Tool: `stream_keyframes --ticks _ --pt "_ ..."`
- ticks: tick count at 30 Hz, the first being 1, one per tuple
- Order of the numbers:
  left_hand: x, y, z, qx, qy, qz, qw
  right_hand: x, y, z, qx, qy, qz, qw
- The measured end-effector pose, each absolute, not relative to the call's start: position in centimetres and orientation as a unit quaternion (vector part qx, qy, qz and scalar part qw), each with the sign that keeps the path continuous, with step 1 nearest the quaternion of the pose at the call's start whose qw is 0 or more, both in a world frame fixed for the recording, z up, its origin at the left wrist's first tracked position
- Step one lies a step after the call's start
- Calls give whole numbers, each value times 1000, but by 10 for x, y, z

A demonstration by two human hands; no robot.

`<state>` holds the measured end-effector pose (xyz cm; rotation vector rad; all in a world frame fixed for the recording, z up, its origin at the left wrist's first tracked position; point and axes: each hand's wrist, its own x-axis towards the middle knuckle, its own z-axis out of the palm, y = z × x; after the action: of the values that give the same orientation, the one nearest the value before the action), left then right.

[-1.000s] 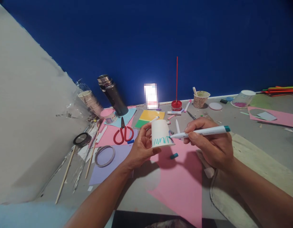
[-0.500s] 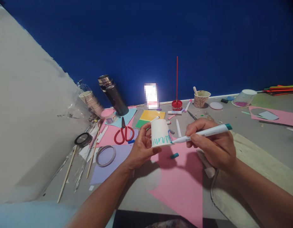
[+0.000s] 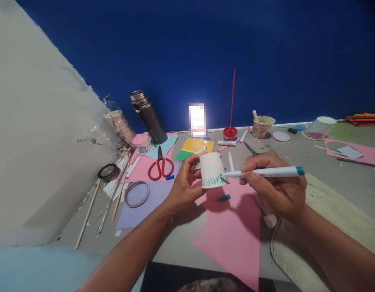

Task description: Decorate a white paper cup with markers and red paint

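Curled right grip around marker

The left hand and right hand are bare, like both slender forearms; beyond the counter's near edge, a mottled patch may or may not be clothing.

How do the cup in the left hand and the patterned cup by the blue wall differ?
The white cup is held rim-down in the left hand; the patterned cup stands rim-up on the table. The white cup bears teal zigzags; the patterned cup has brownish markings. Both taper toward their bases.
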<state>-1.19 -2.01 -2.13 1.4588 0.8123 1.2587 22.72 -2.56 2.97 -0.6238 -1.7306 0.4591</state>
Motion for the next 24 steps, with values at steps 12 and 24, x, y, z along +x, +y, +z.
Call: stream_keyframes --ticks 12,24 --pt "-12 -22 -19 613 342 517 490 230 -26 31 -266 -759 244 542" --pt "-9 -23 -13 630 344 512 473 227 -25 31 -280 -753 206 559"
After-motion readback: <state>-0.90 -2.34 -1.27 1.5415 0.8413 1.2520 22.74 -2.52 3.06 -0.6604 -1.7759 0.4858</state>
